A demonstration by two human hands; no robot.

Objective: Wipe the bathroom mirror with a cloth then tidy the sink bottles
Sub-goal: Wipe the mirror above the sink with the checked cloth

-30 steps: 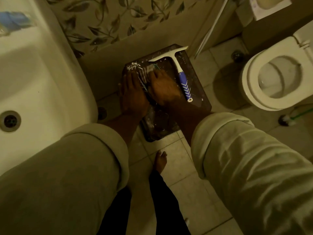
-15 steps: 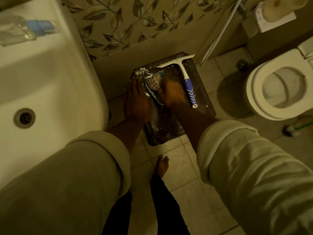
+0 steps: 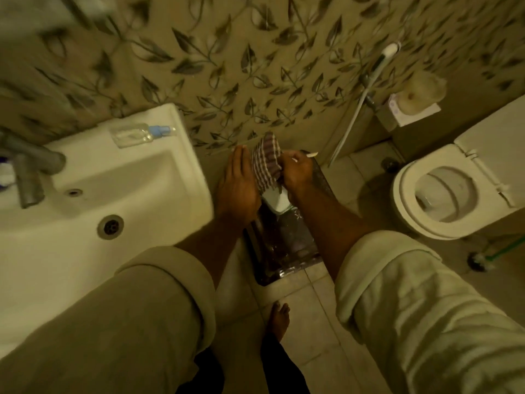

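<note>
A checked cloth (image 3: 265,162) is bunched and lifted above a dark stool (image 3: 284,245) that stands between the sink and the toilet. My right hand (image 3: 298,173) grips the cloth from its right side. My left hand (image 3: 237,186) lies flat against the cloth's left edge with its fingers straight. Under both hands a pale object (image 3: 277,201) shows, and I cannot tell what it is. A clear bottle with a blue cap (image 3: 140,133) lies on its side on the sink's back ledge. The mirror is out of view.
The white sink (image 3: 181,155) with a grey tap (image 3: 28,169) fills the left. An open toilet (image 3: 443,191) stands at the right, with a toilet brush (image 3: 483,260) on the floor beside it. A hose (image 3: 358,112) hangs on the leaf-patterned wall. A squeegee tip (image 3: 312,155) pokes out behind my right hand.
Both hands have risen from the stool top with the cloth, which is now bunched in my right hand. The view has tilted up, so more wall and sink show.
</note>
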